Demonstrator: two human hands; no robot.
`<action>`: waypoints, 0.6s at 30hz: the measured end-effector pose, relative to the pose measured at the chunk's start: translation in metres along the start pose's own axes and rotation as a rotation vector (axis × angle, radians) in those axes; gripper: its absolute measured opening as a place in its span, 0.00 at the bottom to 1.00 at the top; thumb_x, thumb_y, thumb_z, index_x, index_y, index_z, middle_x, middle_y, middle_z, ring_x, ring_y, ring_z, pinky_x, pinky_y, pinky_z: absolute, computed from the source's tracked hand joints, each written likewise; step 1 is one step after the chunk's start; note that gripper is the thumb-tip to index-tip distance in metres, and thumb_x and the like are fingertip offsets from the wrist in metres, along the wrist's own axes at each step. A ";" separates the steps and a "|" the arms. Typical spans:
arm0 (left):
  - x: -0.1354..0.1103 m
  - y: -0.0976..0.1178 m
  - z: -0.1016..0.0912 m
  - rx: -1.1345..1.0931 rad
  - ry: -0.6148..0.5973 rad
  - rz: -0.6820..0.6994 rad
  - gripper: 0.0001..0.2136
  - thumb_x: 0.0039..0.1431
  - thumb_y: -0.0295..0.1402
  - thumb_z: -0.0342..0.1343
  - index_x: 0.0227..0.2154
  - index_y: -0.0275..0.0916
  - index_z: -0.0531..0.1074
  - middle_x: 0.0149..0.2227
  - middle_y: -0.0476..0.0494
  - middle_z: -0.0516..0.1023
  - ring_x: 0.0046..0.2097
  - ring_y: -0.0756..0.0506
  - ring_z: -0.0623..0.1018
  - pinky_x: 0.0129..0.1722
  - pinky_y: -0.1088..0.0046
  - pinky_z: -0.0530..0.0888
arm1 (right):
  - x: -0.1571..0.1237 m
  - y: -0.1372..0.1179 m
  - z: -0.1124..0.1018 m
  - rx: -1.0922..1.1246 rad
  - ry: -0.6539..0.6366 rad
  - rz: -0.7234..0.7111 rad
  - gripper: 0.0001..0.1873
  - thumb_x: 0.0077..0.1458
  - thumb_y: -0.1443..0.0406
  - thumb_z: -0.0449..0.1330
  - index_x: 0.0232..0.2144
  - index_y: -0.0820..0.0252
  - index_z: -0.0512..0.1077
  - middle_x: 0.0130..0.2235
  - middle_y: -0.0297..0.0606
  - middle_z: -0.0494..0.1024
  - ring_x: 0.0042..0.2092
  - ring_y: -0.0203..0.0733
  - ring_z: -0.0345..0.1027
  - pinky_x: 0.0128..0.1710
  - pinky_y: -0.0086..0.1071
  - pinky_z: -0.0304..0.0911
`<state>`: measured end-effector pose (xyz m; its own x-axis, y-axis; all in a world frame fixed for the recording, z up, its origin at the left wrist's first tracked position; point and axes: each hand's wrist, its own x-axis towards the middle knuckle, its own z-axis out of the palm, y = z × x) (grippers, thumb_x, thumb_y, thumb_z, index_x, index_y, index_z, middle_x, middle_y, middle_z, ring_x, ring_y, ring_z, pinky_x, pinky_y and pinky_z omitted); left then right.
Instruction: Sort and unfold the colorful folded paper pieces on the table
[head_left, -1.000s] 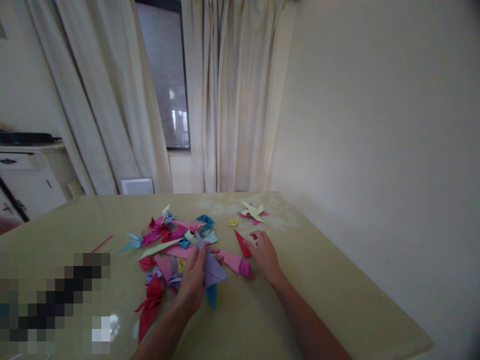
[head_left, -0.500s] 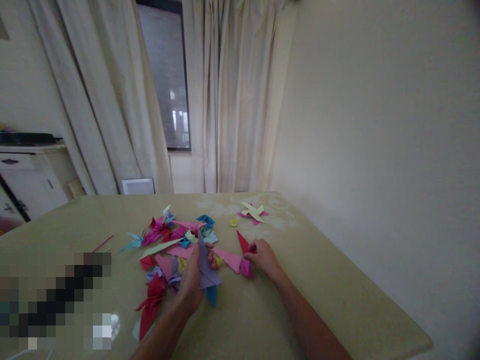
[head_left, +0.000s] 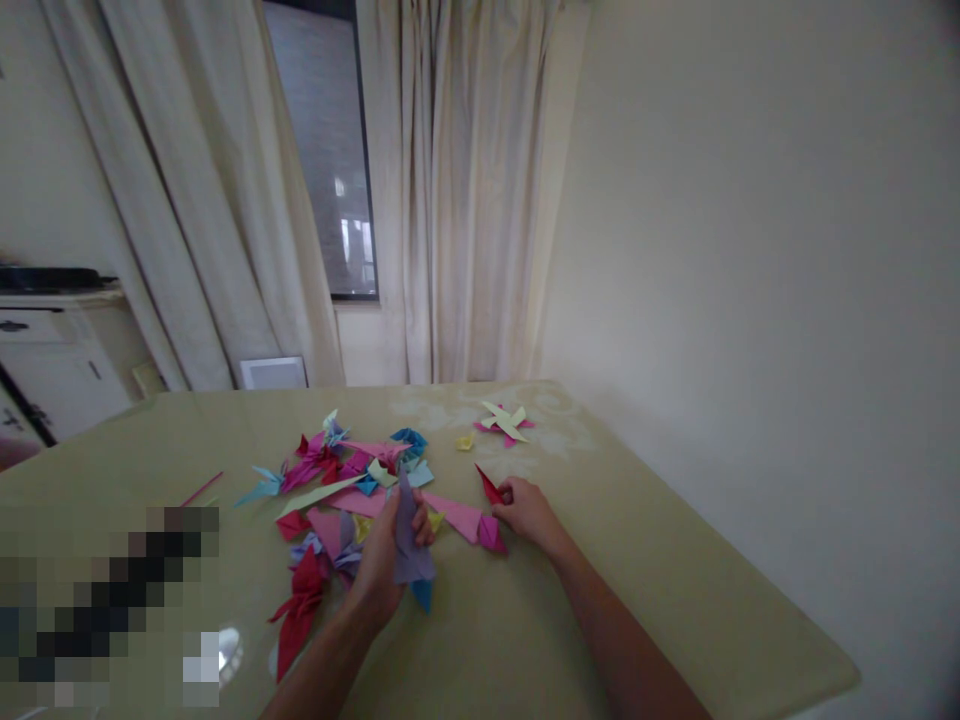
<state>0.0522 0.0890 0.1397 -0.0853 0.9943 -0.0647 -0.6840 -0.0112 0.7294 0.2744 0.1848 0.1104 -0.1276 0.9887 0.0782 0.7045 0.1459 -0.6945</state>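
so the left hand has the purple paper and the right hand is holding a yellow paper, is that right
Not quite: the right hand is holding a red paper, not a yellow one, as the head view shows. The left hand does have the purple paper.

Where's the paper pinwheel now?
Head view: paper pinwheel lies right of center on the far part of the table, just right of the small yellow folded paper and beyond the right hand.

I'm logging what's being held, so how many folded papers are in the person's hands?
2: a lavender folded paper in the left hand and a red folded paper in the right hand. Another could be hidden behind the fingers.
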 end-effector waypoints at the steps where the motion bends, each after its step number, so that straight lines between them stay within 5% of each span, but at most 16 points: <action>1: 0.000 0.000 -0.001 -0.006 0.006 -0.007 0.24 0.51 0.53 0.71 0.33 0.39 0.70 0.21 0.58 0.64 0.20 0.54 0.64 0.25 0.76 0.67 | 0.000 -0.001 0.000 0.009 0.020 -0.015 0.06 0.47 0.73 0.67 0.30 0.59 0.76 0.29 0.33 0.76 0.33 0.40 0.68 0.34 0.30 0.55; 5: 0.001 0.001 -0.002 0.000 0.047 0.031 0.25 0.49 0.54 0.72 0.35 0.38 0.71 0.22 0.58 0.64 0.21 0.53 0.65 0.25 0.76 0.68 | 0.002 -0.012 -0.002 0.087 0.108 -0.109 0.03 0.56 0.67 0.61 0.31 0.58 0.75 0.33 0.35 0.77 0.37 0.42 0.69 0.39 0.32 0.60; 8: 0.001 0.004 -0.003 -0.002 0.090 0.096 0.28 0.49 0.59 0.70 0.38 0.38 0.74 0.24 0.56 0.68 0.24 0.52 0.68 0.26 0.76 0.70 | 0.000 -0.024 -0.007 0.389 0.073 -0.213 0.08 0.59 0.62 0.61 0.36 0.59 0.77 0.34 0.34 0.77 0.36 0.41 0.69 0.38 0.32 0.63; 12: 0.003 0.005 -0.006 0.011 0.100 0.099 0.30 0.50 0.62 0.67 0.40 0.38 0.74 0.26 0.54 0.70 0.25 0.52 0.69 0.24 0.77 0.69 | -0.012 -0.035 -0.012 0.866 -0.181 -0.254 0.12 0.53 0.58 0.68 0.35 0.60 0.80 0.27 0.31 0.74 0.30 0.36 0.64 0.33 0.30 0.59; 18: 0.001 -0.003 -0.004 0.188 -0.031 -0.010 0.31 0.49 0.64 0.65 0.37 0.37 0.76 0.22 0.53 0.70 0.21 0.52 0.67 0.20 0.78 0.64 | -0.027 -0.041 -0.017 0.877 -0.523 -0.193 0.25 0.45 0.55 0.77 0.44 0.60 0.83 0.33 0.35 0.82 0.32 0.39 0.73 0.35 0.31 0.65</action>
<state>0.0515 0.0896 0.1349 -0.0548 0.9970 -0.0537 -0.5372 0.0159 0.8433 0.2604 0.1531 0.1488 -0.6189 0.7825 0.0686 -0.0885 0.0173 -0.9959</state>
